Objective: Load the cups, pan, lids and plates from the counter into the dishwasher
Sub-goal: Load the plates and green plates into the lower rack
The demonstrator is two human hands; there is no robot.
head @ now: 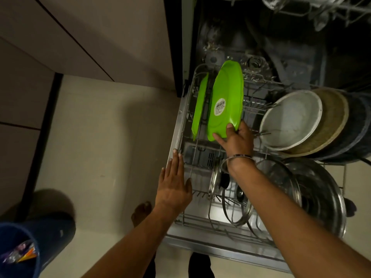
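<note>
Down in the pulled-out lower rack point(181, 125) of the dishwasher, the right hand point(236, 138) pinches the near edge of a bright green plate point(224, 101), thumb on its back and fingers curled round the rim. The plate stands on edge among the wire prongs, smooth and glossy like plastic. A round white sticker point(220, 106) with a barcode sits on its underside; the print is too small to read. Just beside it, to the left, a second green plate point(199, 109) stands on edge. The left hand point(173, 185) lies flat with straight fingers on the rack's left rail. To the right leans a round pan point(291, 119), pale inside, and nearer, shiny metal-rimmed lids point(321, 197) stand upright.
</note>
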